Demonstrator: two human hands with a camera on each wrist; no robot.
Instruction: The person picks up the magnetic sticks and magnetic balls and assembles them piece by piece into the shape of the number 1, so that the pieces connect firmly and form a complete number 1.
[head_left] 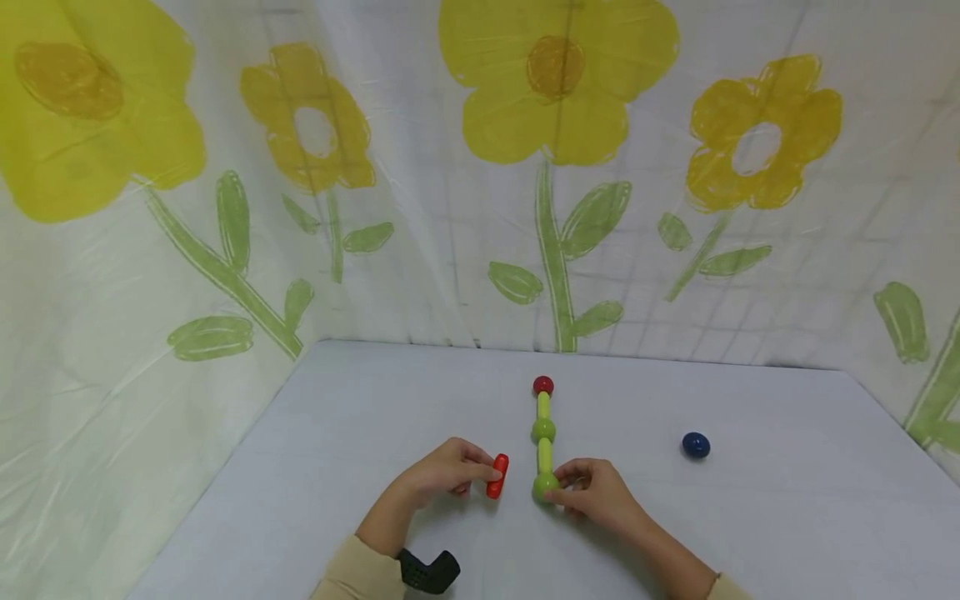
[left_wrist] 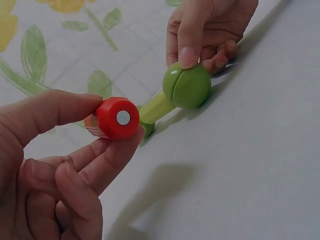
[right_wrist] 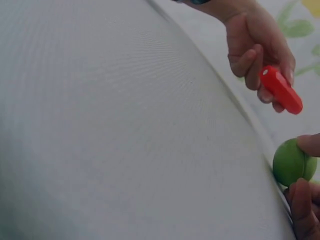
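Between thumb and fingers my left hand (head_left: 450,468) pinches a red magnetic rod (head_left: 497,477), its pale round end (left_wrist: 123,117) facing the left wrist camera. Just to the right, my right hand (head_left: 600,493) grips the near green ball (head_left: 545,487) with thumb and fingertips. That ball ends a straight chain on the table: a yellow-green rod (head_left: 545,456), a second green ball (head_left: 543,429), another yellow-green rod (head_left: 543,405) and a red ball (head_left: 543,385) at the far end. A small gap separates the red rod from the chain.
A dark blue ball (head_left: 696,445) lies on the white table (head_left: 787,517), to the right of the chain. Behind the table hangs a pale curtain (head_left: 420,275) printed with yellow flowers. A black strap device (head_left: 429,572) sits on the left wrist.
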